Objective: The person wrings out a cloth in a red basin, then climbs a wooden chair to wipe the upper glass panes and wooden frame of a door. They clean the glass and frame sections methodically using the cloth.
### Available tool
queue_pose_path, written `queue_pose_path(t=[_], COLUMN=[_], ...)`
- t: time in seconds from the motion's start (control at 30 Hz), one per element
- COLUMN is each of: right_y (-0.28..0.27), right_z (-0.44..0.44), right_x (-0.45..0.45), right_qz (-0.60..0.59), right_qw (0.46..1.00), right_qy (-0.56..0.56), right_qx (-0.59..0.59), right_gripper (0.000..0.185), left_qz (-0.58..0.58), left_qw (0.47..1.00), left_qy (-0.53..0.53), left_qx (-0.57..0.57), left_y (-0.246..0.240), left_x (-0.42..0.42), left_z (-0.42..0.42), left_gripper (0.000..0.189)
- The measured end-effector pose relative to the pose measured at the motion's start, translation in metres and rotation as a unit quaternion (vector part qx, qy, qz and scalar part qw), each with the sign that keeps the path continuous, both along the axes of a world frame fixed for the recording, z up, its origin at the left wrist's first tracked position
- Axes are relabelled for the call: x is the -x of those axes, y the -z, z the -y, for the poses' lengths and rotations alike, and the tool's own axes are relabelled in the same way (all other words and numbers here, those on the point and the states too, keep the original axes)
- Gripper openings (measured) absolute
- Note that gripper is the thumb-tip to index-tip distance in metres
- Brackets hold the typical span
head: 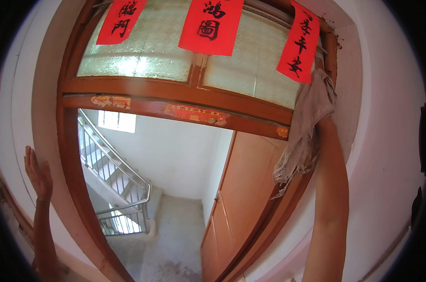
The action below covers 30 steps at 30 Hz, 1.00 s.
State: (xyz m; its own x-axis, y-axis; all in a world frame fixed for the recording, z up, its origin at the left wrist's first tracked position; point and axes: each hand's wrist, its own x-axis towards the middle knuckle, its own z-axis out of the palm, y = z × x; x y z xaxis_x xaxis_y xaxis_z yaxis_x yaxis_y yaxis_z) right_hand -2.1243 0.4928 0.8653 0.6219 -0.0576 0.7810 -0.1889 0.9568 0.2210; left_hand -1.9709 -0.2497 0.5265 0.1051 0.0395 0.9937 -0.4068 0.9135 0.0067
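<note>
My right hand [324,124] is raised to the upper right corner of a brown wooden door frame [177,89]. It grips a worn, frayed grey-brown cloth [301,141], which covers most of the fingers and hangs down along the jamb. Just beside the cloth hangs a red paper strip [297,46] with black brush writing. My left hand [39,178] is held up flat at the white wall [22,116] left of the doorway, holding nothing. Whether its palm touches the wall is hard to tell.
Two more red paper strips [211,26] hang over the patterned glass transom [139,60]. A wooden door [248,172] stands swung inward on the right. Beyond the doorway are a concrete landing [177,225], a staircase with a metal railing [128,172], and a bright window [117,121].
</note>
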Motion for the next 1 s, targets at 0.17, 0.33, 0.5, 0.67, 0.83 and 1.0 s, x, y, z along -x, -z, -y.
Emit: queue_pose_path(t=[0.17, 0.33, 0.5, 0.67, 0.83, 1.0], right_y=[0.02, 0.026, 0.035, 0.042, 0.055, 0.059], right_z=[-0.013, 0.077, 0.164, 0.116, 0.005, -0.028], right_x=[0.001, -0.009, -0.028, -0.039, -0.017, -0.017], right_qz=[0.22, 0.327, 0.428, 0.328, 0.395, 0.266], right_qw=[0.945, 0.89, 0.852, 0.854, 0.912, 0.962], right_qy=[0.242, 0.179, 0.047, 0.208, 0.095, 0.058], right_qx=[-0.034, -0.261, -0.298, -0.345, -0.061, 0.022], right_gripper=[0.021, 0.03, 0.044, 0.034, 0.032, 0.031], left_qz=[-0.006, -0.016, -0.025, -0.014, -0.008, -0.014], left_qw=[0.999, 0.999, 0.998, 0.997, 0.996, 0.997], left_qy=[0.037, 0.044, 0.048, 0.046, 0.061, 0.053], left_qx=[0.016, 0.022, 0.044, 0.054, 0.069, 0.047], left_y=[-0.009, -0.009, -0.01, -0.004, -0.008, 0.001], left_x=[0.005, 0.01, 0.006, 0.004, 0.009, 0.011], left_z=[-0.012, -0.002, 0.011, 0.018, 0.015, 0.018], left_gripper=[0.061, 0.059, 0.054, 0.055, 0.055, 0.056])
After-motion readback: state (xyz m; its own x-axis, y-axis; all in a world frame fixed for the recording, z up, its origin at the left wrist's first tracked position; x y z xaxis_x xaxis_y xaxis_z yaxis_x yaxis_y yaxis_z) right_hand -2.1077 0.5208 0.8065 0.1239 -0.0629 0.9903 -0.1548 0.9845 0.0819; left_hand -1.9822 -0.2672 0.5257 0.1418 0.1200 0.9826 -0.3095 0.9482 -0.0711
